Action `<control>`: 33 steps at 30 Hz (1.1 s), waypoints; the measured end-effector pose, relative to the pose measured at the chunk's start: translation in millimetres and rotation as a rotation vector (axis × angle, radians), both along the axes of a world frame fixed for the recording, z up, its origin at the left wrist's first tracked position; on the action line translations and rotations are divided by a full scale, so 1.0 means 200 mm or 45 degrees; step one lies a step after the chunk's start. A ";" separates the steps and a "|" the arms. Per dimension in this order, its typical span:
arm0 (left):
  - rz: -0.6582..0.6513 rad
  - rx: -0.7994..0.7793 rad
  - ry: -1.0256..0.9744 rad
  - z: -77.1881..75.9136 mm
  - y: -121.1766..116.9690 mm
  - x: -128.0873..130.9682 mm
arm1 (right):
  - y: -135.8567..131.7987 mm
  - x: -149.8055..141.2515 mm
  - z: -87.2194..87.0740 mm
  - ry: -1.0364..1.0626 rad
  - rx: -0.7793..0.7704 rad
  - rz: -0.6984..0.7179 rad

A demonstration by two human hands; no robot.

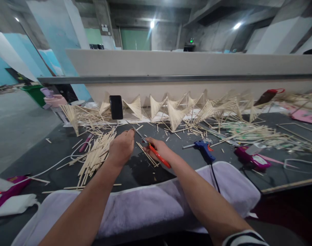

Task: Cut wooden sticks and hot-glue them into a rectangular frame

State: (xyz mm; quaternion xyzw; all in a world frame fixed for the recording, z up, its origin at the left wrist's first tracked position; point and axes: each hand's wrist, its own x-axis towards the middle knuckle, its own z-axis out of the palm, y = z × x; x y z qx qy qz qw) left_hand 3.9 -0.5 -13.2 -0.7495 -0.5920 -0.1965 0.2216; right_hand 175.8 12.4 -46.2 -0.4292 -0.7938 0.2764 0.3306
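My left hand point(122, 147) is closed in a pinch on a short thin wooden stick point(139, 128), whose pale end pokes out past the fingertips. In my right hand point(158, 149) are red-handled scissors point(159, 155); their long metal blades point up and left, reaching the stick by my left fingertips. A few loose sticks point(152, 160) lie on the dark table below my right hand. Left of my left hand is a large pile of wooden sticks point(96, 155). My fingers partly hide the scissors' pivot.
Twisted stick models point(175, 116) line the back, beside an upright phone point(116, 107). A blue glue gun point(205, 149) lies to the right, its cord crossing a lavender cloth point(145, 212) at the front edge. Magenta devices point(252, 158) and white cables lie at both sides.
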 end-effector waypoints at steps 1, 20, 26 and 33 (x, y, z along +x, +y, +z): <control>0.003 0.001 0.009 0.00 0.00 0.00 | 0.00 0.00 -0.01 0.005 0.007 -0.003; 0.068 0.028 0.070 0.01 -0.01 0.03 | 0.03 0.00 -0.05 0.003 0.036 -0.035; 0.092 0.022 0.065 0.01 -0.02 0.03 | 0.02 -0.01 -0.03 -0.083 0.085 -0.084; -0.018 -0.040 -0.086 -0.01 0.02 0.00 | 0.01 0.00 -0.03 -0.101 0.105 -0.069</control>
